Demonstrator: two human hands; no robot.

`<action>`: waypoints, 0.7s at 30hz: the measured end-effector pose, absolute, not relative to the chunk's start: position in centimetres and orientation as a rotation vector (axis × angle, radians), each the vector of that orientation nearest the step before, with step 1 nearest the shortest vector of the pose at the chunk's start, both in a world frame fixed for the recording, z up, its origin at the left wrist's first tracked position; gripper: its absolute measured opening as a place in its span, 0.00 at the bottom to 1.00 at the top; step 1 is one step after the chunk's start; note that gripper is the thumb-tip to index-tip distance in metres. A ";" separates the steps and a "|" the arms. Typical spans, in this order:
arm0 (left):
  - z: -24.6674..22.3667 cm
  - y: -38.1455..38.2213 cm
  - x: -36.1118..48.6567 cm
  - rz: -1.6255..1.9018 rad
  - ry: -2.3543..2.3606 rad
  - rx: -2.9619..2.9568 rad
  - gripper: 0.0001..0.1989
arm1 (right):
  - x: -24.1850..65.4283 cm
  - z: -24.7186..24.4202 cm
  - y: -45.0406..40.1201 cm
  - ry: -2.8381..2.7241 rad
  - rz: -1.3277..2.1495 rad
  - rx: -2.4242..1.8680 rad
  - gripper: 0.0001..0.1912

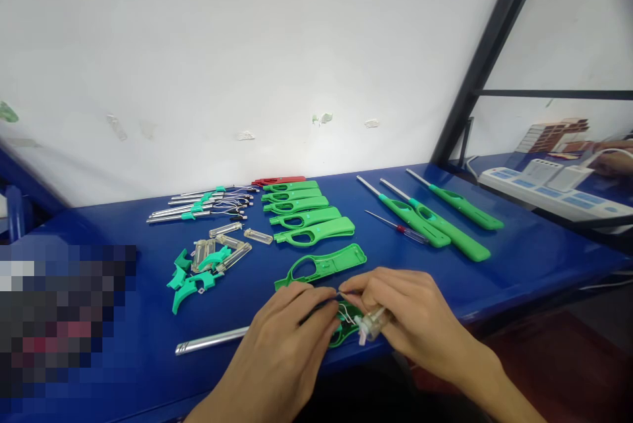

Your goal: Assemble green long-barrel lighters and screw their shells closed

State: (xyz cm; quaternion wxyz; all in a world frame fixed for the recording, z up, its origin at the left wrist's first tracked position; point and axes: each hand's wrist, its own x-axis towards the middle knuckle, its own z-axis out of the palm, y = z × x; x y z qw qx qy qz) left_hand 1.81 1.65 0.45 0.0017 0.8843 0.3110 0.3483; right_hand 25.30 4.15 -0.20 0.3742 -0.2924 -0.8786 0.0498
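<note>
My left hand (pixel 291 334) is closed at the table's front edge, its fingers pinching at a green lighter shell (pixel 346 337) with thin white wires in it. A metal tube (pixel 212 341) runs out to the left from under that hand. My right hand (pixel 403 308) is closed round a clear fuel tank (pixel 374 324); its thumb and index finger meet the left fingertips at a tiny part too small to name. Just behind both hands lies an open green half shell (pixel 329 265), its inner side up.
On the blue table (pixel 123 317) lie teal triggers (pixel 190 288), clear tanks (pixel 235 256), metal tubes with wires (pixel 198 212), green shells (pixel 316 232), a red shell (pixel 281 180), a screwdriver (pixel 408 232) and long green lighters (pixel 455 232). Power strips (pixel 558 196) stand at right.
</note>
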 end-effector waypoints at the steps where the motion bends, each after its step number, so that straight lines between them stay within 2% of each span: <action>1: 0.4 1.6 1.8 1.089 0.974 2.755 0.13 | 25.3 0.0 4.1 -2.221 0.161 -0.774 0.10; 11: 0.4 1.4 1.6 1.081 1.020 2.650 0.17 | 26.1 1.0 3.3 -2.188 0.150 -1.012 0.09; 21: 0.5 1.7 1.8 1.320 1.003 2.583 0.08 | 25.5 0.7 3.2 -2.281 0.346 -1.089 0.09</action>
